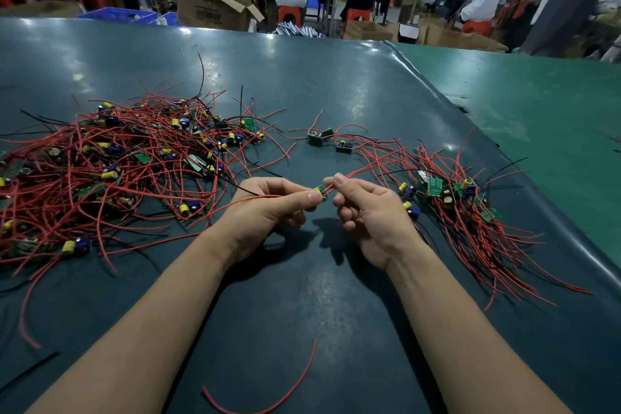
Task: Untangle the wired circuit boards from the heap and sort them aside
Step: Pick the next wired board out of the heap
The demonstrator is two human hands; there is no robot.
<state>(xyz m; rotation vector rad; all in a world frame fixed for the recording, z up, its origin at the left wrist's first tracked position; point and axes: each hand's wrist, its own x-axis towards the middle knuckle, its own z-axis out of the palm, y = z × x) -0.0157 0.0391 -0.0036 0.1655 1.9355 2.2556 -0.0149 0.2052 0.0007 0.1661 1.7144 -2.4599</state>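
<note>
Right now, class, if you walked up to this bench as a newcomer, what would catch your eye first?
First, the big heap of red-wired circuit boards sprawled across the left of the dark table. Next, the two hands at the centre: the left hand and right hand each pinch one small board and its wires between them. A smaller sorted pile lies to the right.

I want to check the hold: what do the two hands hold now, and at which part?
The left hand pinches a small circuit board at its end; the right hand pinches that board's red wire close to it.
</note>
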